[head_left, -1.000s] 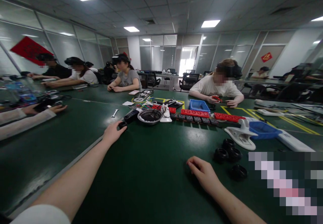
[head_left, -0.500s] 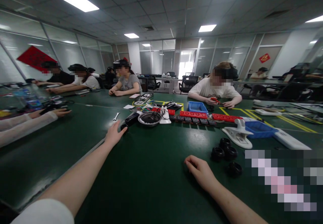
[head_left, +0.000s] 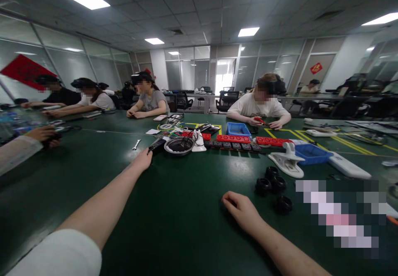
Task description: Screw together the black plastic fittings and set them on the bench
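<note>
My left hand (head_left: 143, 160) reaches far out over the green table, its fingers curled by the near end of a long black device (head_left: 157, 145). What lies inside those fingers is hidden. A metal bowl (head_left: 178, 153) with dark contents stands just right of the device, and an open-end wrench (head_left: 136, 144) lies to the left of the hand. My right hand (head_left: 241, 209) rests on the table with its fingers loosely curled and nothing visible in them. Several black ring-shaped parts (head_left: 279, 184) sit to its right, apart from it.
Red socket strips (head_left: 238, 139) run across the middle, near a blue tray (head_left: 239, 129). Further right are a white clamp base (head_left: 287, 163) and another blue tray (head_left: 314, 155). A co-worker (head_left: 259, 106) sits opposite; another person's sleeve (head_left: 21, 153) reaches in at left.
My left hand has gone from spread fingers to curled ones, covering a small black thing near the device. The right hand stays in place. The view has turned slightly right.
</note>
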